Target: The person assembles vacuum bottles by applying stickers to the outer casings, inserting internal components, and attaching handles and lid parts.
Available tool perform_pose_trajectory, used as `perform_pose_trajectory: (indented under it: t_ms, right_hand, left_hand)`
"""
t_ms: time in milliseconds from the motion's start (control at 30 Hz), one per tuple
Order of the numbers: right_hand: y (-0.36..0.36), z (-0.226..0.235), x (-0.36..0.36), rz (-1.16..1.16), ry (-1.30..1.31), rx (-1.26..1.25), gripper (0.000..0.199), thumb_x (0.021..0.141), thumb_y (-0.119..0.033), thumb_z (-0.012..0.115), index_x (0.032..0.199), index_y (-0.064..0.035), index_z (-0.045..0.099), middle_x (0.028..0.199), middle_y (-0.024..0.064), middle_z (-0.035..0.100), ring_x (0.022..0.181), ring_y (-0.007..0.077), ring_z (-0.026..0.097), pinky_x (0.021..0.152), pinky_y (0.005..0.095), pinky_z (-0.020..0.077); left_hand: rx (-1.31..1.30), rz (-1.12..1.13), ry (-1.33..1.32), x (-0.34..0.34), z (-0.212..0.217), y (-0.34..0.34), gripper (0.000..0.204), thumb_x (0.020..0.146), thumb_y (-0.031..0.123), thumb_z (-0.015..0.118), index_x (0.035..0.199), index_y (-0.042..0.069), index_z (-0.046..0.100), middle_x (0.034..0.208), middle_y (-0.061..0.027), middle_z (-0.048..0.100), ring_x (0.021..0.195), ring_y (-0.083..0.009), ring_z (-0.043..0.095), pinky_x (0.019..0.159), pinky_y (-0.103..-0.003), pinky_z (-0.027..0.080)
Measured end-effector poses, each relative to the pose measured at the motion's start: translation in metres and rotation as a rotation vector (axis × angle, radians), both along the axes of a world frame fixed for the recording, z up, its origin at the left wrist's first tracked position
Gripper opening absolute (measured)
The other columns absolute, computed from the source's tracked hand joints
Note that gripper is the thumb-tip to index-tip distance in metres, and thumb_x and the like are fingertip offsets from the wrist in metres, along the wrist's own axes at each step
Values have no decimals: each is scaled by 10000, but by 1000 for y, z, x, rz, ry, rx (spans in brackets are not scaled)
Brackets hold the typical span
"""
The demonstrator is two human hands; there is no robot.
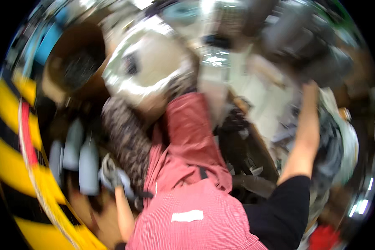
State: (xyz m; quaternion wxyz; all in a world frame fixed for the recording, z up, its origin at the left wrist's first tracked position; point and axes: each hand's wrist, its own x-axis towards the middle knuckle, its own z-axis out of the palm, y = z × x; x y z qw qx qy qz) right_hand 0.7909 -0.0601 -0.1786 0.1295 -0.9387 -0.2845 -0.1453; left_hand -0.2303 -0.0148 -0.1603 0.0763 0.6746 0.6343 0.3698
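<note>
Motion blur smears most of the picture. My left hand (111,171), low at the left, looks greyish, as if gloved or wrapped in pale cloth. Its fingers do not show clearly, nor whether it holds anything. Several grey bottle-shaped pieces (88,166) stand beside it. On the right, my bare right arm reaches forward. My right hand (310,91) is at the near edge of a dark grey bulky object (321,62); its fingers are too smeared to read. Before my knees rests a round bundle wrapped in clear plastic (154,58).
A brown round bin (77,62) with dark contents stands at the far left, near a blue container (48,43). Yellow-black striped edging (12,166) runs down the left. At the right sits an open bag of dark material (331,141). Something red (324,237) lies lower right.
</note>
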Motion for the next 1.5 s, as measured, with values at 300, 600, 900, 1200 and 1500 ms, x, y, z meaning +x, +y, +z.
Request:
perform_pose_trajectory:
  t_ms: [300, 600, 900, 1200, 1500]
  right_hand:
    - [-23, 225, -215, 380, 639, 1231, 441, 956, -123, 643, 1356, 9, 510, 1391, 106, 531, 1335, 240, 427, 1056, 436, 443]
    - [29, 188, -422, 838, 981, 658, 316, 981, -36, 556, 1291, -22, 614, 1430, 77, 544, 1283, 194, 510, 1057, 324, 403]
    - [63, 169, -604, 1550, 591, 184, 266, 792, 33, 705, 1048, -39, 727, 1224, 125, 640, 1174, 279, 592, 1011, 401, 469]
    - [132, 162, -799, 2298, 847, 691, 884, 652, -226, 875, 1445, -112, 501, 1502, 147, 442, 1420, 394, 366, 1153, 506, 321]
    - [98, 185, -757, 2225, 500, 429, 746, 723, -305, 826, 1419, -252, 563, 1520, 175, 352, 1345, 412, 340, 1105, 513, 345]
  left_hand:
    - [-532, 384, -25, -147, -94, 19, 380, 944, 409, 648, 1121, 84, 737, 1069, -171, 736, 999, -308, 705, 902, -381, 528]
    - [-1077, 293, 493, -176, -189, 69, 537, 989, 404, 477, 1385, 51, 563, 1446, -268, 509, 1380, -375, 470, 1137, -456, 401]
    - [-271, 62, 133, -35, 6, 0, 85, 879, 49, 609, 908, 43, 689, 928, -156, 658, 911, -330, 630, 840, -403, 501]
    - [149, -416, 154, 5, 177, -38, 340, 789, 111, 757, 1118, 66, 684, 1181, -127, 659, 1100, -321, 631, 949, -453, 511]
    - [-24, -356, 85, 31, 169, 27, 791, 749, 534, 752, 1358, 83, 526, 1454, -147, 512, 1393, -375, 436, 1196, -529, 222]
